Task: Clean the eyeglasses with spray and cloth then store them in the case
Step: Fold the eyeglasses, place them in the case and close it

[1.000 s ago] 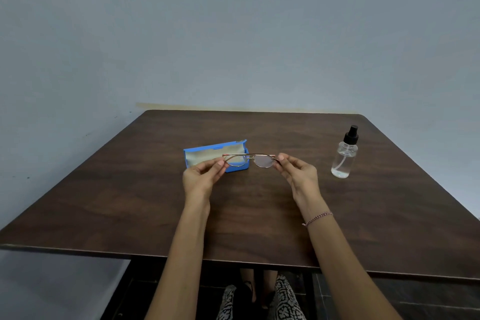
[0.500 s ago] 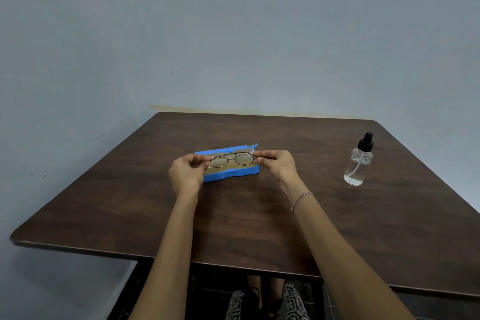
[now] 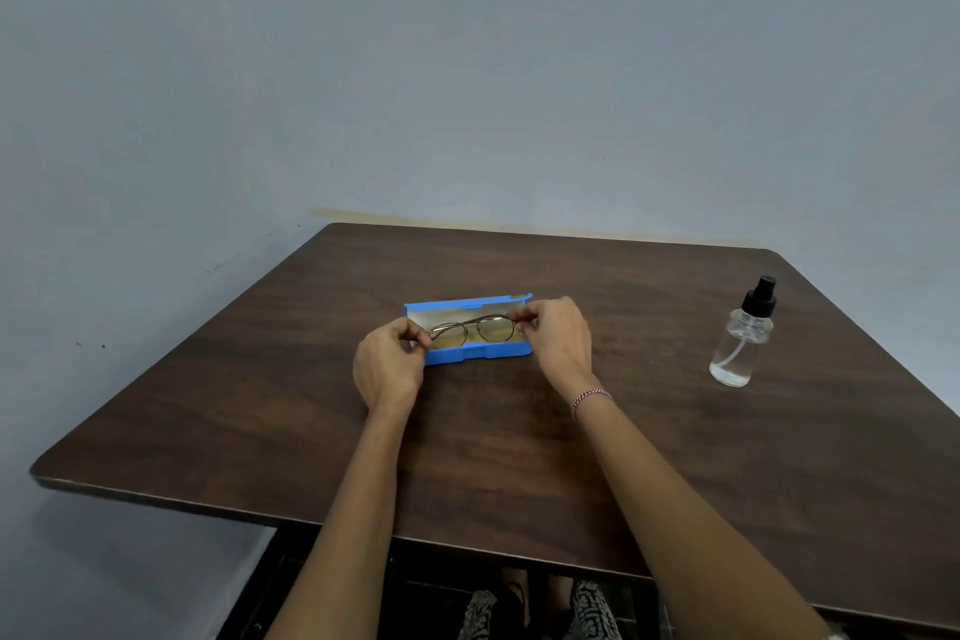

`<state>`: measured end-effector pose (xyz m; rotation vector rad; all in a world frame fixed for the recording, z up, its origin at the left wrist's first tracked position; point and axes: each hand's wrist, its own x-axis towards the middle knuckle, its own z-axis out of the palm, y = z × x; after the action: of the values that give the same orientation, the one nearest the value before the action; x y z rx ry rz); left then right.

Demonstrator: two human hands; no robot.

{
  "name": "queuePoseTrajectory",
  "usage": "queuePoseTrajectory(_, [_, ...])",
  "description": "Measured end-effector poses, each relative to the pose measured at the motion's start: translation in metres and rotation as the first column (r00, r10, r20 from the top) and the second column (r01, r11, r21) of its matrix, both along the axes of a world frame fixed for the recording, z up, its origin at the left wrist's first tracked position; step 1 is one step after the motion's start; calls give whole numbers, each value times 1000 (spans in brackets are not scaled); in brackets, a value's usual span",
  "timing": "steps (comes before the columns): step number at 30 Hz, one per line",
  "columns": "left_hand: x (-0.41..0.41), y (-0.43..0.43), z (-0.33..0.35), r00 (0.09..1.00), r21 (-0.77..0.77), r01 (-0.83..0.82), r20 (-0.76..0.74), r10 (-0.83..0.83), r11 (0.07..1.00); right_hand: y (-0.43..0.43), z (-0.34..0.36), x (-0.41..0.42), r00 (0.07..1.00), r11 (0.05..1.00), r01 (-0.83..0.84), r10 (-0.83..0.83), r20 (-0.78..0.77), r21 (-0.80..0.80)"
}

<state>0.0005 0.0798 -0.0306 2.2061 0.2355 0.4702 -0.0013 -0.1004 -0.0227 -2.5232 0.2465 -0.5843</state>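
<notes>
- Blue case [image 3: 470, 356] lies open on our bench [image 3: 311, 405], eyeglasses [image 3: 475, 330] at its mouth.
- We pinch the frame's ends, left hand [image 3: 387, 369] and right hand [image 3: 558, 340], fingers [image 3: 535, 319] curled.

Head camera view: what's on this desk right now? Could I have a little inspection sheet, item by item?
Surface: dark wood-grain table.
Job's things: eyeglasses held in the mouth of the open blue case; spray bottle upright, apart, to the right; cloth not clearly seen.
Clutter: nothing seen.
Hands: left hand and right hand each pinch one end of the eyeglasses.
Cables: nothing seen.
Surroundings: plain grey-blue wall; person's legs under the table.
</notes>
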Motion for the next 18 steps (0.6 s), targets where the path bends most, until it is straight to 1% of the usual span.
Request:
queuePoseTrajectory(6, [0, 1, -1, 1000, 32, 17, 15, -17, 999, 2, -9, -3, 999, 994, -40, 42, 13, -100])
queuePoseTrajectory(10, [1, 2, -3, 999, 12, 21, 38, -21, 1000, -3, -9, -4, 998, 995, -54, 56, 30, -89])
queuePoseTrajectory(12, [2, 2, -3, 998, 8, 24, 49, -25, 1000, -6, -9, -4, 997, 993, -75, 77, 14, -87])
queuePoseTrajectory(18, [2, 2, -7, 998, 41, 37, 52, -39, 998, -12, -11, -3, 993, 980, -116, 116, -9, -163])
